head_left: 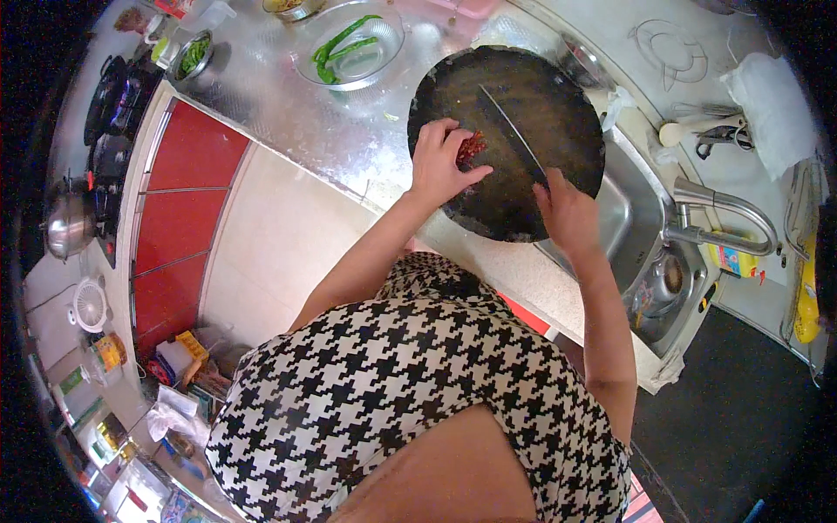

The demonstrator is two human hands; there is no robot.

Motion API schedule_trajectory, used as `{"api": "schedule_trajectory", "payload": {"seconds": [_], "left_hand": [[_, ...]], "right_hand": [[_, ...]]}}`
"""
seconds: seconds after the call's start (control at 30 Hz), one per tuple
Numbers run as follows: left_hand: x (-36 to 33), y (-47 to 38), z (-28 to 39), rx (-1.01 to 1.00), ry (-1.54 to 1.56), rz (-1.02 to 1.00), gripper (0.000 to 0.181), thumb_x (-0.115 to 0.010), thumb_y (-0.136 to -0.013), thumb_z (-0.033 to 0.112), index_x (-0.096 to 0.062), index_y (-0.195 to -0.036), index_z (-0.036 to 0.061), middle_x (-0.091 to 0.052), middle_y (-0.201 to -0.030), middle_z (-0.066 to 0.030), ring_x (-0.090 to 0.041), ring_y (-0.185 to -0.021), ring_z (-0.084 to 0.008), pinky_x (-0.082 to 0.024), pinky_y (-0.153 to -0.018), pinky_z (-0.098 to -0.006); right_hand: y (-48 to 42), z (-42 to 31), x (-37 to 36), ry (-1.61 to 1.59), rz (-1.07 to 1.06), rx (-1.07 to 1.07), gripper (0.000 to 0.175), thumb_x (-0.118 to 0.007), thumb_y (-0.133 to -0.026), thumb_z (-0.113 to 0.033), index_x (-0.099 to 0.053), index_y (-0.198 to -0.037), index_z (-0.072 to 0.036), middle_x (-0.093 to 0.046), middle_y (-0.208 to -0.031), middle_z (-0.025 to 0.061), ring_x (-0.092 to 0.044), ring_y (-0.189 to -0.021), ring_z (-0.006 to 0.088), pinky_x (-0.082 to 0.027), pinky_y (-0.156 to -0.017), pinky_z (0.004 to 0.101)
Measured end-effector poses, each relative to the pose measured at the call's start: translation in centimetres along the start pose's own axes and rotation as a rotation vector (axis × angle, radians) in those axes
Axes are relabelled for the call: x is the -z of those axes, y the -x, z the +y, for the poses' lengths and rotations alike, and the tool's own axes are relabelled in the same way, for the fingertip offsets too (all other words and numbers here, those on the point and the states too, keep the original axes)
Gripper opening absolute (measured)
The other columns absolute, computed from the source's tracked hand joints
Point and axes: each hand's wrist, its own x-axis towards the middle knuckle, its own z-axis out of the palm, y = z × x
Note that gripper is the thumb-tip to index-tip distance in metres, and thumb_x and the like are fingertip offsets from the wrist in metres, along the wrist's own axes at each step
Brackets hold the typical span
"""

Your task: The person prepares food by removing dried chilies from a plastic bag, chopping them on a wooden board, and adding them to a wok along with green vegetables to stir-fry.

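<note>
A round, dark wooden chopping board (510, 202) lies on the counter before me. On its left part sits a small heap of chopped red pieces (470, 149), seemingly chili. My left hand (443, 160) curves around this heap, thumb and fingers apart, partly hiding it. In my right hand (566, 209), at the board's right side, is the handle of a kitchen knife (513, 129). Its blade is seen nearly edge-on and slants away toward the upper left, over the middle of the board. A gap separates blade and heap.
A clear bowl (356, 62) with green chili peppers (343, 49) stands left behind the board. Further left is a metal bowl (194, 55) of cut green pieces. Right of the board are a steel sink (618, 209) and faucet (726, 209). A gas stove (111, 144) stands far left.
</note>
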Motion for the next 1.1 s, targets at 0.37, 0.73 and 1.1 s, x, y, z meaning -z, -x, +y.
{"api": "schedule_trajectory", "payload": {"seconds": [0.37, 0.73, 1.1], "left_hand": [[-1.7, 1.1, -2.2, -0.016, 0.014, -0.112, 0.013, -0.066, -0.068, 0.006, -0.062, -0.080, 0.0037, -0.059, -0.087, -0.0113, -0.054, -0.084, -0.0306, -0.046, -0.072, -0.0386], [-2.0, 0.6, -2.8, -0.060, 0.049, -0.153, 0.006, -0.062, -0.071, 0.005, -0.059, -0.075, 0.0040, -0.055, -0.078, -0.0110, -0.053, -0.078, -0.0309, -0.045, -0.069, -0.0393], [-1.2, 0.0, -3.1, -0.123, -0.027, -0.245, 0.007, -0.060, -0.072, 0.011, -0.061, -0.076, 0.0052, -0.057, -0.083, -0.0118, -0.054, -0.079, -0.0316, -0.046, -0.068, -0.0407]], "right_hand": [[-5.3, -2.5, -1.2, 0.233, -0.163, 0.201, 0.012, -0.051, -0.081, -0.010, -0.045, -0.090, -0.006, -0.062, -0.069, 0.0138, -0.064, -0.064, 0.0308, -0.052, -0.053, 0.0396], [-7.6, -3.4, -4.0, 0.203, -0.144, 0.090, 0.012, -0.049, -0.082, -0.008, -0.042, -0.091, -0.006, -0.063, -0.071, 0.0144, -0.065, -0.063, 0.0312, -0.052, -0.053, 0.0409], [-6.5, -5.3, -4.7, 0.203, -0.178, 0.040, 0.013, -0.050, -0.081, -0.007, -0.042, -0.091, -0.006, -0.064, -0.070, 0.0162, -0.065, -0.066, 0.0334, -0.051, -0.053, 0.0433]]}}
